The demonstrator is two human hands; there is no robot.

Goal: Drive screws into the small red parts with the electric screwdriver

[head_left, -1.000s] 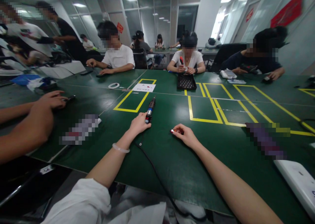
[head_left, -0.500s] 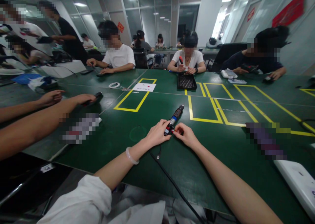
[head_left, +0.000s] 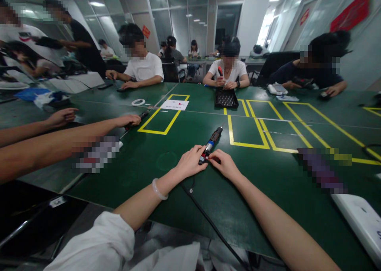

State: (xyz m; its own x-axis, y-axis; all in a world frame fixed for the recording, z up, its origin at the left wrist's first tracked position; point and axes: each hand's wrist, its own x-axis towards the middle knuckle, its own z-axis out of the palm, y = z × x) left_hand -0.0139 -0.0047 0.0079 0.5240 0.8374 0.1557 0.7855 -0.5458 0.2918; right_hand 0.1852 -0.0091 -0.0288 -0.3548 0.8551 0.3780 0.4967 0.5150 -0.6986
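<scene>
An electric screwdriver [head_left: 212, 141], black with a blue band and a thin bit at its far end, lies slanted on the green table, pointing away from me. My left hand [head_left: 192, 159] is wrapped round its near end from the left. From the right, my right hand [head_left: 222, 162] has thumb and fingertips pinched together against the side of the tool, near a small red part. What sits between those fingertips is too small to make out. A black cable [head_left: 205, 214] runs from under my left hand to the table's front edge, with a small ring terminal [head_left: 191, 190] beside it.
Yellow tape rectangles [head_left: 250, 146] mark the green table [head_left: 166, 183]. A co-worker's hand [head_left: 131, 121] at left holds another dark screwdriver. Across the table, a person works over a black tray [head_left: 226, 99]. A white paper [head_left: 174, 105] and a white box [head_left: 358, 223] lie on the table.
The co-worker's hand at left has moved right and away from me with its dark tool. My right fingertips have shifted slightly left along the screwdriver's side; my left hand stays put.
</scene>
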